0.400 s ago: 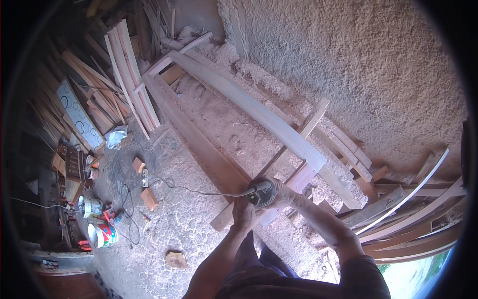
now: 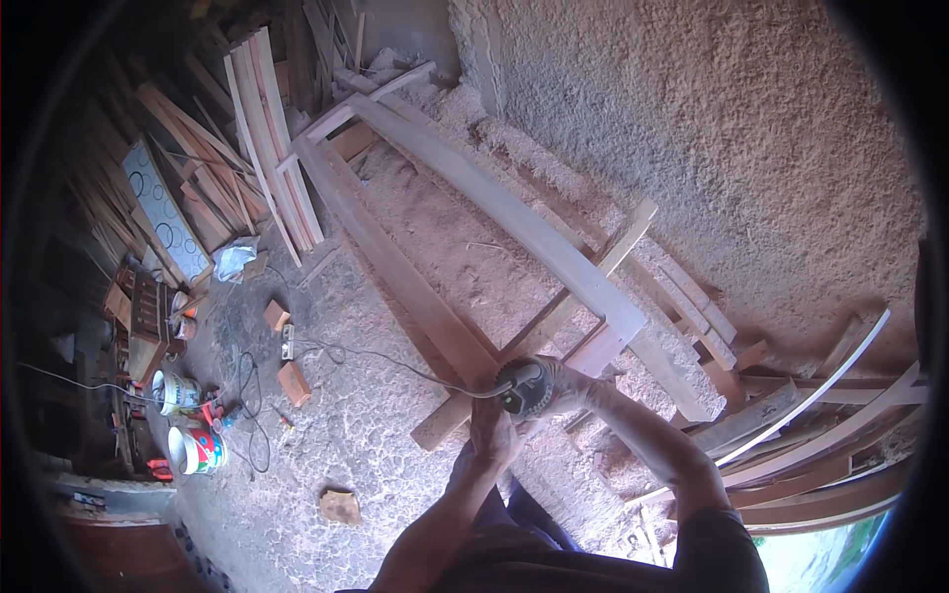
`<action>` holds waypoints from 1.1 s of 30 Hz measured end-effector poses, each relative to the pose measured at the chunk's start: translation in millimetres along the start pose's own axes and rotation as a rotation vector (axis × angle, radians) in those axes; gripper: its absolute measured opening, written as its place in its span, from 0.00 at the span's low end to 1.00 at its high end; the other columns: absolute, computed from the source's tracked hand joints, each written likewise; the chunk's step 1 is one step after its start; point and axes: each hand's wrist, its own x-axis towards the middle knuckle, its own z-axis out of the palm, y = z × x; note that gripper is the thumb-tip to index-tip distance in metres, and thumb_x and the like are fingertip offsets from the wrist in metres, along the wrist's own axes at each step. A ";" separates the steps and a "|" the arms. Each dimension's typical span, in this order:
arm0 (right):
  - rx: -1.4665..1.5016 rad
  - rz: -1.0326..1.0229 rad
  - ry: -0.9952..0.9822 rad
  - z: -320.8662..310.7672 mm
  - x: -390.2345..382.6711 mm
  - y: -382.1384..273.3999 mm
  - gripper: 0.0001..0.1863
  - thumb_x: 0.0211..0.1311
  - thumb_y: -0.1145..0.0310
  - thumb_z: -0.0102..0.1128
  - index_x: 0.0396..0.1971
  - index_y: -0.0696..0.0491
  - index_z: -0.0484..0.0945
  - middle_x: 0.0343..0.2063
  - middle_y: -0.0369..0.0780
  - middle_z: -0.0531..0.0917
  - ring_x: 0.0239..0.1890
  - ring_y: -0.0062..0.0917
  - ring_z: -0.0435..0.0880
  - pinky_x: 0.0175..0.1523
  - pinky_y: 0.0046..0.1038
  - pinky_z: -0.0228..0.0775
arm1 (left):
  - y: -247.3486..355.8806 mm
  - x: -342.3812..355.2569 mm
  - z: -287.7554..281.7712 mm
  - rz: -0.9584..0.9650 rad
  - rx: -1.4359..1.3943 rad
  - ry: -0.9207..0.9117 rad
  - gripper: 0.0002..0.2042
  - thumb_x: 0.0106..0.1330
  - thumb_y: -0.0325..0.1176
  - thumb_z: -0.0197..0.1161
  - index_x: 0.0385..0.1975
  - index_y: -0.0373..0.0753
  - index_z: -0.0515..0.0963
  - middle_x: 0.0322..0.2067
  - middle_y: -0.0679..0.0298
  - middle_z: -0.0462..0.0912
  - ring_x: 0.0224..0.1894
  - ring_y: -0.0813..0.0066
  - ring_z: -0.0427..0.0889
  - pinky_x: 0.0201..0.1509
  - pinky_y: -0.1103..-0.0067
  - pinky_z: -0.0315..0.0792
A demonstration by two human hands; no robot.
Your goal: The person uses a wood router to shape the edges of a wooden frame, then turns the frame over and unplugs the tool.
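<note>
The left hand [image 2: 493,433] and right hand [image 2: 567,389] both grip a round power tool [image 2: 525,385]. It is right by the near end of a long board [image 2: 403,265], which runs away leftward. The left hand is closer to that board.

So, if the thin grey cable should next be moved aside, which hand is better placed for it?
Probably the left hand: the thin grey cable reaches the round, dark power tool from the left, passing close to this hand. The right hand is at the tool's opposite side.
</note>
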 end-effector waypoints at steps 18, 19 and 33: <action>-0.370 -0.265 0.488 53.1 -8.8 61.6 0.30 0.52 0.58 0.83 0.54 0.49 0.80 0.50 0.41 0.85 0.53 0.36 0.84 0.65 0.40 0.75 | -37.5 3.2 -52.4 0.260 0.335 -0.158 0.45 0.60 0.28 0.74 0.78 0.39 0.58 0.77 0.45 0.58 0.78 0.44 0.60 0.78 0.54 0.63; -0.387 -0.278 0.504 53.3 -8.3 58.5 0.29 0.52 0.59 0.83 0.53 0.49 0.80 0.48 0.40 0.85 0.52 0.36 0.85 0.65 0.40 0.75 | -48.2 5.3 -64.1 0.238 0.306 -0.261 0.47 0.61 0.27 0.72 0.81 0.38 0.53 0.80 0.43 0.51 0.82 0.44 0.54 0.81 0.54 0.60; -0.752 -0.320 0.467 47.6 23.4 92.3 0.48 0.37 0.56 0.90 0.61 0.51 0.73 0.54 0.43 0.82 0.57 0.40 0.82 0.62 0.41 0.74 | -144.4 134.2 -48.3 -0.185 -0.347 0.281 0.29 0.77 0.33 0.59 0.75 0.40 0.59 0.68 0.51 0.66 0.69 0.61 0.72 0.68 0.63 0.72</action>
